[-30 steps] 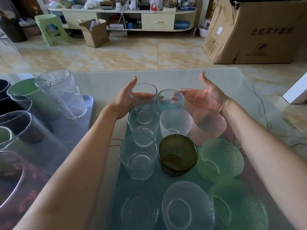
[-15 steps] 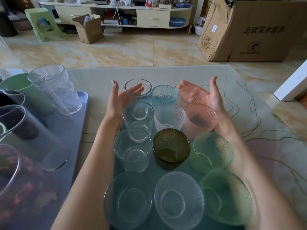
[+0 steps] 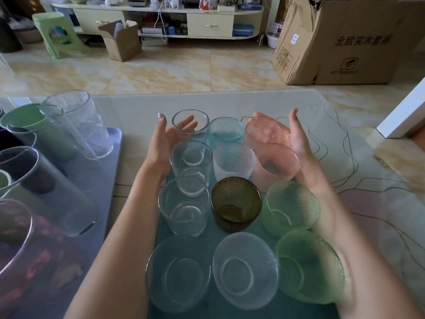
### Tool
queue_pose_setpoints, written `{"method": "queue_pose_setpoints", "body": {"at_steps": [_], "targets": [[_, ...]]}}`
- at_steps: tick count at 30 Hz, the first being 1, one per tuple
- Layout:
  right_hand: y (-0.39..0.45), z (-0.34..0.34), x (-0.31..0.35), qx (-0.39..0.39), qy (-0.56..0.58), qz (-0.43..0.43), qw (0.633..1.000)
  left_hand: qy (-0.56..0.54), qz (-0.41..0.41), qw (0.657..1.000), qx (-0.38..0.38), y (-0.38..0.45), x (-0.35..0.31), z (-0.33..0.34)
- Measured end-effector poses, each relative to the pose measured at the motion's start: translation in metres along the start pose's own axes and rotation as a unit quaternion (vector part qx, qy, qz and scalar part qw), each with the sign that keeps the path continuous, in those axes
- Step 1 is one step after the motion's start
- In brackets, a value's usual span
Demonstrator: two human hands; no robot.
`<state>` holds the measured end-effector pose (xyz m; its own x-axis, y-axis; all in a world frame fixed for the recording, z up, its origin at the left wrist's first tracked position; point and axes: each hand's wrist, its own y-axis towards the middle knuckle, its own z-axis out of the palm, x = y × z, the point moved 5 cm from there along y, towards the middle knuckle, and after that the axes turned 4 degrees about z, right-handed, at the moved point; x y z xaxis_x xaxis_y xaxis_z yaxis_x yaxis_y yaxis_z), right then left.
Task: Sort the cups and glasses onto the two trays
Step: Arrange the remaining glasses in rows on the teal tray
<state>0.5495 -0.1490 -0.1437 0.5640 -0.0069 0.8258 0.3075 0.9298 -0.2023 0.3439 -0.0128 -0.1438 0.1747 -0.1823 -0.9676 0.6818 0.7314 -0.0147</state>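
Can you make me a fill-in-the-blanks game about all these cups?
1. The teal tray holds glasses in ____ columns.
2. The only dark glass on that tray, the olive-brown glass, stands in the ____ column.
3. The left hand and the right hand are both ____, gripping nothing.
4. The two pink glasses stand nearest the ____ hand.

Missing words: three; middle; open; right
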Motion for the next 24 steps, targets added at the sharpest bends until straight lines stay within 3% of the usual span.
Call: {"method": "queue_pose_setpoints", "body": {"at_steps": [5, 9, 12, 18, 22, 24], "targets": [[-0.024, -0.008, 0.003, -0.048, -0.008, -0.018, 0.999, 0.007, -0.009, 0.998, -0.068, -0.022, 0.004, -0.011], [-0.057, -0.021, 0.007, -0.177, -0.044, -0.049, 0.982, 0.082, 0.010, 0.987, -0.136, -0.060, 0.003, -0.012], [-0.094, -0.031, 0.005, -0.296, -0.095, -0.051, 0.949, -0.011, -0.002, 0.991, -0.133, -0.095, 0.010, -0.017], [-0.183, -0.009, -0.018, -0.355, -0.093, -0.051, 0.929, -0.101, -0.014, 0.985, -0.140, -0.165, 0.010, -0.009], [-0.244, 0.021, -0.074, -0.476, -0.012, -0.090, 0.875, -0.035, 0.001, 0.965, -0.259, -0.224, 0.003, 0.002], [-0.260, 0.045, -0.102, -0.534, 0.063, -0.106, 0.837, -0.038, 0.071, 0.931, -0.357, -0.255, -0.002, 0.019]]}}
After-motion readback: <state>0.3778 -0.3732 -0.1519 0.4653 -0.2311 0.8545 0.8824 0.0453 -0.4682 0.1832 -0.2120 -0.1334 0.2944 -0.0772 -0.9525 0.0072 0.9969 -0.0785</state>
